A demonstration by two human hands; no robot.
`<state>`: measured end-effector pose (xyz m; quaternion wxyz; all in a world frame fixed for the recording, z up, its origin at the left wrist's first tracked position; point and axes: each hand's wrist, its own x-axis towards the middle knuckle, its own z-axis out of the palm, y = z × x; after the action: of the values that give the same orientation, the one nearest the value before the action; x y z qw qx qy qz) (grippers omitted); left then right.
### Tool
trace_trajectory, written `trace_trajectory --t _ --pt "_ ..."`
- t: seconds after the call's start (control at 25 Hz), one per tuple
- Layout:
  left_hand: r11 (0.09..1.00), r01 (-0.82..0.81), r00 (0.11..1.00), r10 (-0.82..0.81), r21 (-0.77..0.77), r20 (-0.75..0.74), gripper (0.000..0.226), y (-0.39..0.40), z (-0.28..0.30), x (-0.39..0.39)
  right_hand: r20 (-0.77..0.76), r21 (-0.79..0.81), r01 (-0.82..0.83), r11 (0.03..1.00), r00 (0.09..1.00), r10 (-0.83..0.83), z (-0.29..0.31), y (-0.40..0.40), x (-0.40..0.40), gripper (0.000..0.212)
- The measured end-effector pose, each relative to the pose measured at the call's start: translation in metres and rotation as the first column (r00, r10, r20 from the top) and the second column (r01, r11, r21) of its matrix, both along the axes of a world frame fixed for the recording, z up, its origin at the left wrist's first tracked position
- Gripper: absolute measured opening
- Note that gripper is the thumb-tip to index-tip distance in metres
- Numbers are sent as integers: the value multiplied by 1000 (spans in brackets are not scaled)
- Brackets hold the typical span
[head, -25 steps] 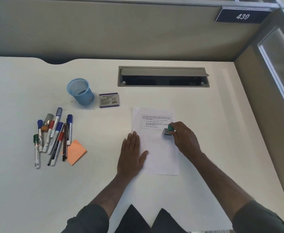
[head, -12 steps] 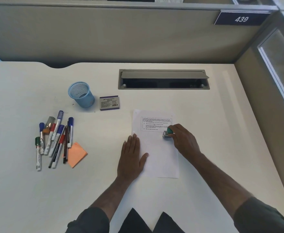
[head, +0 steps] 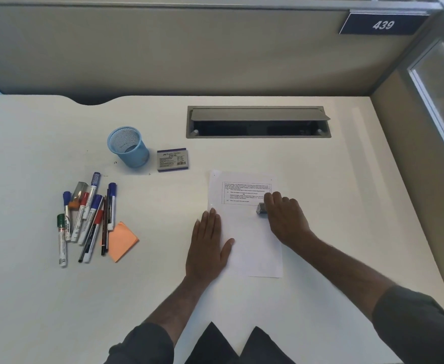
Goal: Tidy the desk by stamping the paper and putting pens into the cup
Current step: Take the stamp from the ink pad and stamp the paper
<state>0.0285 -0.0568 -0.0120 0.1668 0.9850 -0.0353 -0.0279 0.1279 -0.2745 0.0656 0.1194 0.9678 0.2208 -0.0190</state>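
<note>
A white paper (head: 252,248) with a printed text box near its top lies on the desk. My left hand (head: 207,248) lies flat on the paper's left edge, fingers straight. My right hand (head: 286,219) covers and grips a small stamp (head: 260,208) that stands on the paper just below the text box; only its grey body shows. Several markers and pens (head: 89,216) lie in a loose pile at the left. A blue mesh cup (head: 130,148) stands upright behind them, apart from both hands.
An orange sticky note (head: 122,241) lies beside the pens. A small grey and purple box (head: 172,160) sits to the right of the cup. An open cable hatch (head: 257,122) is set into the desk at the back. Partition walls close the back and right.
My right hand has come down over the stamp, so its green top no longer shows. The left hand and the paper have stayed in place.
</note>
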Motion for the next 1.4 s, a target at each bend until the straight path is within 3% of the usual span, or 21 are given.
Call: trace_trajectory --t 0.68,1.04,1.24,1.4 --pt "1000 3 1000 -3 18 -18 73 -1 0 -1 114 -48 -11 999 993 17 -15 -1 -3 20" --pt "1000 -4 999 4 0 -41 74 -1 5 -2 62 3 5 1000 998 -5 -4 -1 2 21" --pt "1000 -8 999 8 6 -37 74 -1 5 0 -51 120 -17 993 998 24 10 -5 6 30" --pt "1000 -7 1000 8 13 -28 74 -1 2 -1 -125 285 21 958 992 15 28 -3 15 25"
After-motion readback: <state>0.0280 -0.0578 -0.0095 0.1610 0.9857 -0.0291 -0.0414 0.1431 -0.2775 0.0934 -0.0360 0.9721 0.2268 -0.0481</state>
